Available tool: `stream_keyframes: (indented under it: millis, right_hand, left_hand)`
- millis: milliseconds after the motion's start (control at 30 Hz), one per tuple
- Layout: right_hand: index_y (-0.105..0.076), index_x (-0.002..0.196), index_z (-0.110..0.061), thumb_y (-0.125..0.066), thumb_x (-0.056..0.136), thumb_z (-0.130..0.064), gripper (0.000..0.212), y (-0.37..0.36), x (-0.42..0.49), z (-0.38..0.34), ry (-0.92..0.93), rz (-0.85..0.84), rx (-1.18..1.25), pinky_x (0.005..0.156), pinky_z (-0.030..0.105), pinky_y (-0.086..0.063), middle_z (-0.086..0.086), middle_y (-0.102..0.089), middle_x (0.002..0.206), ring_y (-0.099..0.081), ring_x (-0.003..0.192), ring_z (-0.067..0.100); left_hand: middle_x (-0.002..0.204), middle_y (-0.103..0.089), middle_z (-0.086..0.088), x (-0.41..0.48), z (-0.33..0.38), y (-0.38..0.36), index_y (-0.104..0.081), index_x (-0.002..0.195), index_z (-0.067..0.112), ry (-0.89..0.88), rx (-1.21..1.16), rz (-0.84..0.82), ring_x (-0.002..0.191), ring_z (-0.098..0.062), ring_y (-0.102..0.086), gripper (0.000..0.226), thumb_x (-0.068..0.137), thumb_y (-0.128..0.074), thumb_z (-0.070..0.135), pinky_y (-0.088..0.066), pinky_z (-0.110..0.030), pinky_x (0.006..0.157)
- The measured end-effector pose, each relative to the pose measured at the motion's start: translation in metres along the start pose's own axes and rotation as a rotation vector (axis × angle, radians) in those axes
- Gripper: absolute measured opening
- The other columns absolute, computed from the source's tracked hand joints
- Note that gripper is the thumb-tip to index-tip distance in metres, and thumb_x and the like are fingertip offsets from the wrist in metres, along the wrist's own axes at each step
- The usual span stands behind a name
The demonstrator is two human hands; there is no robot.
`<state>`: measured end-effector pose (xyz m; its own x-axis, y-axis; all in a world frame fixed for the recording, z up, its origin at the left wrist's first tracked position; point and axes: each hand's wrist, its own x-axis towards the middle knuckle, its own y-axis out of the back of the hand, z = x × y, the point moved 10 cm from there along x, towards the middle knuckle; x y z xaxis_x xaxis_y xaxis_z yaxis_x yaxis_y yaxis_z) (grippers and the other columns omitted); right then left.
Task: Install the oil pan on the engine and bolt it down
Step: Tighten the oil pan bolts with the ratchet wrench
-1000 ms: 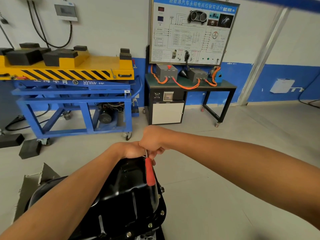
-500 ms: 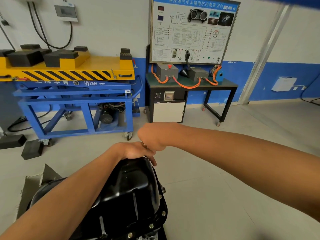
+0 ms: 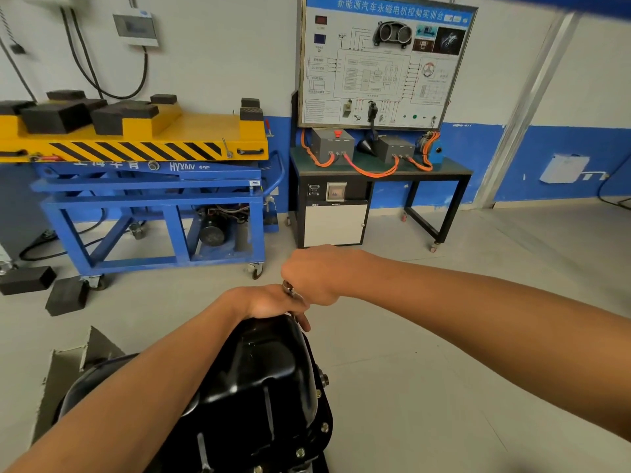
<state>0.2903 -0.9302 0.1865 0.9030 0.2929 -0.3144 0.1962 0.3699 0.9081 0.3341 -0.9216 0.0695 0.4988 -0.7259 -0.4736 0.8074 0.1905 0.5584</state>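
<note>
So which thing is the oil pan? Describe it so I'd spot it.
From the yellow lift table, look down to the bottom middle, beneath the person's left forearm. The oil pan is the glossy black humped shell there, bolt heads along its rim, unlike the dull rubber blocks on the floor.

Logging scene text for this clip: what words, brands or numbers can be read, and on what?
"新能源汽车永磁电机控制实训台": header of the training board.
"HYX" plus more letters and digits, bottoms cut off: blue frame of the lift table.
White characters left of that: cut off, unreadable.
Board diagram labels, wall box, cabinet panel: too small to read.
</note>
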Motion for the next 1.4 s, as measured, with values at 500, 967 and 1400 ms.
stream_keyframes:
  millis: [500,967,1400]
  right_hand:
    - [-0.059,0.087,0.006,-0.053,0.097,0.001,0.013,-0.055,0.009,0.017,-0.455,-0.117,1.207,0.038,0.019,-0.048,0.009,-0.063,0.048,-0.058,0.037,0.012]
    - [-0.063,0.081,-0.004,-0.056,0.098,-0.014,0.021,-0.054,-0.007,0.037,-0.425,-0.066,1.045,0.048,0.020,-0.049,0.012,-0.075,0.078,-0.071,0.060,0.016]
    - [-0.067,0.119,-0.018,-0.058,0.090,0.000,0.034,-0.009,-0.007,0.027,0.020,0.152,-0.004,0.068,0.039,-0.053,0.001,-0.047,0.081,-0.060,0.082,0.027]
  left_hand:
    - [0.098,-0.072,-0.001,-0.008,0.012,0.009,-0.073,0.100,0.012,-0.099,0.036,0.138,0.089,-0.013,-0.066,0.013,0.096,-0.061,0.014,-0.053,-0.023,0.079]
    - [0.047,-0.059,0.018,-0.011,0.037,0.033,-0.068,0.046,0.044,-0.291,0.014,0.345,0.044,0.000,-0.045,0.060,0.081,-0.074,-0.005,-0.037,-0.009,0.053]
    - [0.057,-0.061,0.014,-0.010,0.036,0.032,-0.071,0.055,0.036,-0.305,0.053,0.319,0.061,-0.011,-0.052,0.039,0.085,-0.079,0.014,-0.046,-0.028,0.069]
